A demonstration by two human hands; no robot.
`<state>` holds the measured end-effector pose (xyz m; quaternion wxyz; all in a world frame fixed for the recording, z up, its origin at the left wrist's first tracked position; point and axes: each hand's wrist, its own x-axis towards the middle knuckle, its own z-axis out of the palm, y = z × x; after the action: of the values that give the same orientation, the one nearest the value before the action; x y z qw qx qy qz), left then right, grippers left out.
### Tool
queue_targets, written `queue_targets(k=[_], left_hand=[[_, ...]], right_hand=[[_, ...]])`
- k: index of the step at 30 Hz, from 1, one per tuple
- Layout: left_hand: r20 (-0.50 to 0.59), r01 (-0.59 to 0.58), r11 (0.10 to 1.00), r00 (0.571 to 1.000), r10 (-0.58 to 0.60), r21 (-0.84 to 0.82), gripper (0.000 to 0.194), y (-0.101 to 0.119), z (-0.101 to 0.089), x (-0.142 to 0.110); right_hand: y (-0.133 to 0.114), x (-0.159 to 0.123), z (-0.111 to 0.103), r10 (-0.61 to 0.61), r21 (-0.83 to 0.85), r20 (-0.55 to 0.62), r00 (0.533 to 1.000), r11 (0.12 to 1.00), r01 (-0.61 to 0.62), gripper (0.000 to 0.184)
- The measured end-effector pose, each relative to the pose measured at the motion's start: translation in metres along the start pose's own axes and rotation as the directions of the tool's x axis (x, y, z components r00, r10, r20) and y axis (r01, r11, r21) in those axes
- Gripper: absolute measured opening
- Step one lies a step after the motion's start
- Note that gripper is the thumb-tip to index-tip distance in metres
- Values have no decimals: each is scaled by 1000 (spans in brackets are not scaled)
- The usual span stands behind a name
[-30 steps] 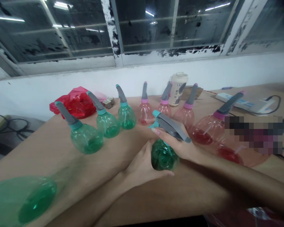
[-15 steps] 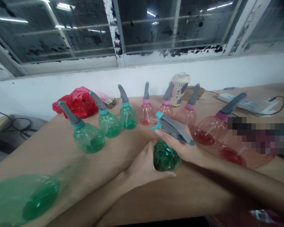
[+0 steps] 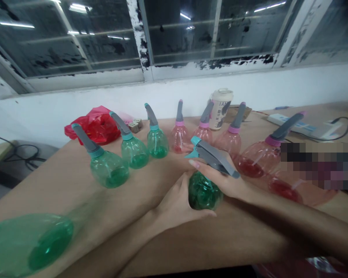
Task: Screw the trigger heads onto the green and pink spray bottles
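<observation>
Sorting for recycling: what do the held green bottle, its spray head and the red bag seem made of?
Held bottle: probably glossy, tinted plastic; see-through, bright highlights.
Spray head: likely satin, opaque plastic; soft sheen.
Red bag: probably thin, shiny plastic film; sharp crumpled folds.

The held green bottle (image 3: pixel 204 193) looks glossy, clear plastic, its spray head (image 3: pixel 216 156) matt plastic, the tabletop (image 3: pixel 139 185) smooth wood.
</observation>
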<state>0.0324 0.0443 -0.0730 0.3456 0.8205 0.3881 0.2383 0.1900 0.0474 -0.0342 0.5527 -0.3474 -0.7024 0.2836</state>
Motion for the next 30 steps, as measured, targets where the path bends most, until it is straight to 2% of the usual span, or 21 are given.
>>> queue_targets(k=[6, 8, 13, 18, 21, 30], left_hand=[[-24, -24, 1000, 999, 24, 20, 97, 1, 0, -1], [-25, -31, 999, 999, 31, 24, 97, 0, 1, -1], [-22, -63, 998, 998, 63, -8, 100, -3, 5, 0], [-19, -42, 999, 999, 42, 6, 96, -1, 3, 0], [-14, -56, 998, 998, 56, 40, 95, 4, 1, 0], [-20, -35, 999, 999, 35, 3, 92, 4, 2, 0]], right_hand=[[-3, 4, -4, 62, 25, 89, 994, 998, -65, 14], [-2, 5, -5, 60, -7, 83, 995, 998, -60, 10], [-2, 5, -6, 50, -69, 62, 997, 997, -46, 18], [-3, 6, -7, 85, 17, 117, 989, 996, -88, 12], [-3, 4, -7, 100, 59, 104, 990, 993, -106, 14], [-5, 2, -6, 88, 31, 97, 991, 995, -92, 17]])
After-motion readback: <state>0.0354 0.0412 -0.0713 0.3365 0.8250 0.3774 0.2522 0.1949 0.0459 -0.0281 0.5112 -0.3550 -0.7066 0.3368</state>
